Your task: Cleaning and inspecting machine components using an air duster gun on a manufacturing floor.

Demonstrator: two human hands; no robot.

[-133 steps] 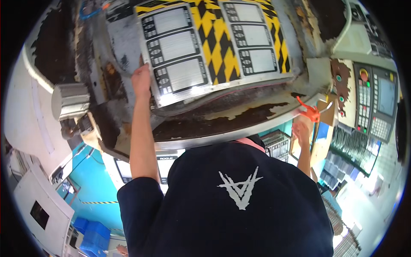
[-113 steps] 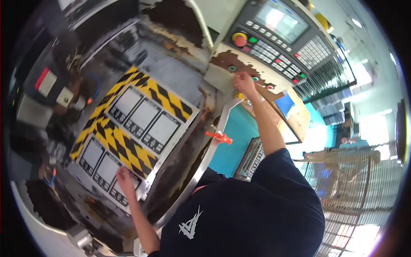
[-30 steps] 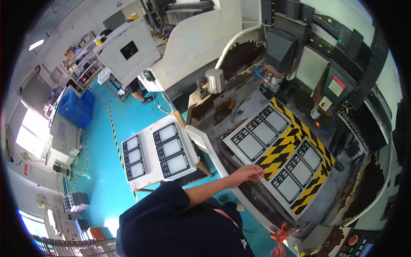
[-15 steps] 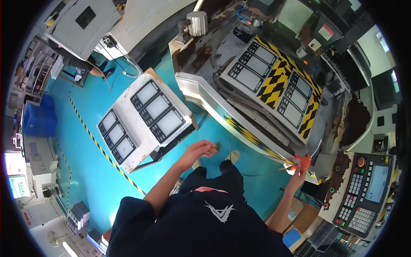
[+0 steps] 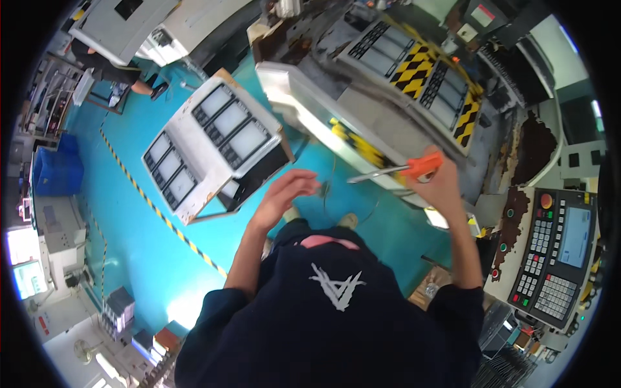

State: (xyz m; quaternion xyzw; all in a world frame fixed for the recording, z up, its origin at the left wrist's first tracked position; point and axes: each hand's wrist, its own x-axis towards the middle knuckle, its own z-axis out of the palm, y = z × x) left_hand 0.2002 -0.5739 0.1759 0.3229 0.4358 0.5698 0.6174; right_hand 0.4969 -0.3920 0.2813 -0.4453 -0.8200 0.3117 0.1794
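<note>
My right hand (image 5: 440,192) grips an orange air blow gun (image 5: 422,165) over the front edge of the machine. Its long metal nozzle points left, toward the gap between the machine and a white stand. My left hand (image 5: 284,194) is raised in front of me with loosely curved fingers, empty, close to the stand's right side. On the white stand (image 5: 198,155) lie two rows of black-framed panels (image 5: 231,124) with pale windows. Similar panels (image 5: 381,50) lie inside the machine, beside yellow-and-black striped strips (image 5: 414,70).
A machine control panel (image 5: 556,255) with keys and a screen stands at the right. The machine's pale front rim (image 5: 310,103) runs diagonally before me. A blue bin (image 5: 58,169) is at the far left. Another person's leg (image 5: 143,88) shows at the upper left.
My right hand has brought the blow gun up and left from the machine's right front corner, its nozzle now fully visible. My left hand has risen slightly. The view has shifted.
</note>
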